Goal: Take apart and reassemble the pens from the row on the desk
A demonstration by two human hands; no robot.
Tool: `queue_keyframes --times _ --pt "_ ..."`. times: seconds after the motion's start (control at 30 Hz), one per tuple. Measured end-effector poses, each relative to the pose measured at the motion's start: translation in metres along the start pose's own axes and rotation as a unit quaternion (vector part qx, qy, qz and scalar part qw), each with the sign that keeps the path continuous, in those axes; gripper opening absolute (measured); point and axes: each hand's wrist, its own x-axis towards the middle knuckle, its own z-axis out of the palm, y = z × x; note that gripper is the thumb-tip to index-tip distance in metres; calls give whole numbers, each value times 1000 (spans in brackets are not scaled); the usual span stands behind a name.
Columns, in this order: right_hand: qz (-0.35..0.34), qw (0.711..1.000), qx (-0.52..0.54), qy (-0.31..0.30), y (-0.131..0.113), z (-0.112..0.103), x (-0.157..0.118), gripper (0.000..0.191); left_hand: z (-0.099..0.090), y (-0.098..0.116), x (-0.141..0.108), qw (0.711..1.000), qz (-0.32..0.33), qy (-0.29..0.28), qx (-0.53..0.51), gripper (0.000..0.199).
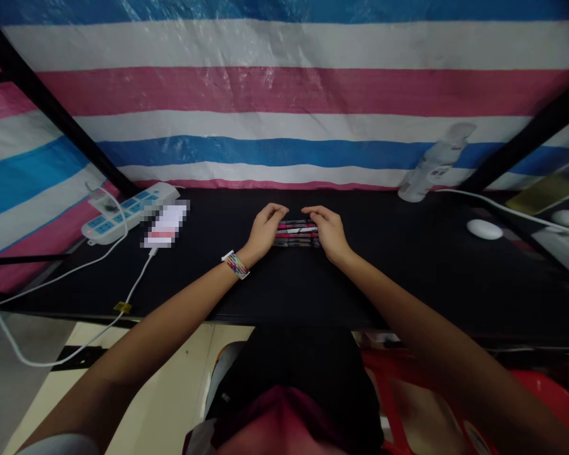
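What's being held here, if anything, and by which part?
Pens, flanked at opposite ends by the left hand and right hand; whether gripped or merely touched can't be told.

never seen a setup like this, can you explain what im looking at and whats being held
There is no machine here: these are a person's two bare hands. The single picture comes from a camera worn on the head, looking forward and down, so the arms reach away from you.

The left hand and right hand are cupped at either end of a row of pens, though how firmly each grips cannot be seen. The pens lie over a black tabletop. Off to the left are a power strip and a pixelated device, probably a phone. To the right stand a clear bottle and, nearer, a white oval object.
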Motion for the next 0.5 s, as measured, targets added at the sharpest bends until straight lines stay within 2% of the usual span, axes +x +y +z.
queue_keyframes --times 0.13,0.23,0.37,0.43,0.5 --pt "21 1000 20 5 -3 2 -7 24 -1 7 -6 999 -6 2 -51 18" --pt "20 1000 22 -5 -6 2 -13 23 -1 9 -13 1000 3 -12 -28 19" --pt "8 999 -6 -34 -8 2 -17 21 0 12 -23 992 39 -46 110 17" --pt "-10 998 -31 -48 -8 2 -17 19 1 15 -29 970 80 -68 217 16" --pt "-25 998 -40 -51 -8 2 -17 18 1 17 -34 936 137 -100 307 30"
